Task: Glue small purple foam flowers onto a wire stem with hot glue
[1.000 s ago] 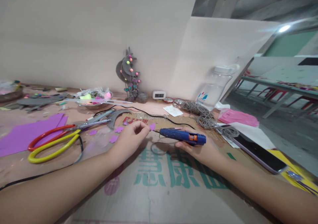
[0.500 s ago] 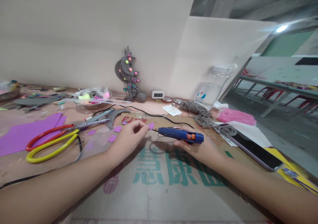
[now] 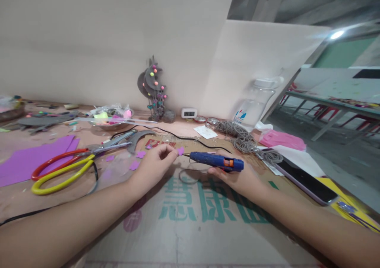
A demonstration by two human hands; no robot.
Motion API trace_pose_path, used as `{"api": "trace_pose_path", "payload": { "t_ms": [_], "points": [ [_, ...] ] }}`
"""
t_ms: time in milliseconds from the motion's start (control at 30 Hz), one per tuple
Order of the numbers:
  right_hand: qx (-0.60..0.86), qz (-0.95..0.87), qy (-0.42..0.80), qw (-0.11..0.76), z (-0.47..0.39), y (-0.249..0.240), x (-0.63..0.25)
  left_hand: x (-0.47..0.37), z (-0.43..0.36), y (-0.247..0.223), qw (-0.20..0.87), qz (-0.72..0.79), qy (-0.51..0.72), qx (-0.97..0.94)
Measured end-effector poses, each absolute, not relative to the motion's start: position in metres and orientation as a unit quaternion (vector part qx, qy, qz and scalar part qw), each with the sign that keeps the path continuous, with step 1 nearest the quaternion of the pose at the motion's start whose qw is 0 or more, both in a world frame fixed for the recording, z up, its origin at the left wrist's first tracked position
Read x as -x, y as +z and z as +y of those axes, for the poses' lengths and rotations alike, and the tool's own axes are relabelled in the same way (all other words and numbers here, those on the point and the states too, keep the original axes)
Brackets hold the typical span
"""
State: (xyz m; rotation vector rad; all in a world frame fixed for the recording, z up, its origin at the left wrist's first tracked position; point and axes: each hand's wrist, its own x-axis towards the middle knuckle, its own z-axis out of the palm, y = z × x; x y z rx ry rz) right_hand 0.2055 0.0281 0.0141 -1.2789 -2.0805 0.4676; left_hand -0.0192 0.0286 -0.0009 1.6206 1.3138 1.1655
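Observation:
Between thumb and forefinger, my left hand (image 3: 158, 162) pinches a small purple cutout (image 3: 181, 151) above the printed cardboard (image 3: 190, 228). My right hand (image 3: 231, 175) is wrapped round a blue hot glue gun (image 3: 216, 161), whose metal nozzle points left and reaches the cutout or stops just short of it. Whether any glue is on the cutout is too small to tell. Left of my left hand lie more purple cutouts (image 3: 134, 165), some flower-shaped. Scissors (image 3: 63, 169) with one red and one yellow handle rest beyond them, partly over purple sheets (image 3: 32, 163).
A grey felt moon decoration (image 3: 152, 88) with coloured balls stands against the wall, beside a small digital clock (image 3: 189, 113). To the right are grey cord (image 3: 234, 133), a water bottle (image 3: 253, 105) and a phone (image 3: 305, 179). A bowl (image 3: 111, 123) of pompoms stands back left.
Hardly anything differs. The purple cutout at my left fingertips shows slightly more of its face, and both hands keep their places.

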Motion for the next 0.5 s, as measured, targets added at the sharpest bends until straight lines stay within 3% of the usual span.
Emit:
{"api": "trace_pose_path", "payload": {
  "t_ms": [500],
  "points": [
    [0.491,-0.788,0.199,0.313,0.028,0.0158,-0.206,0.019,0.028,-0.0015,0.363,0.512,0.449,-0.636]
  ]
}}
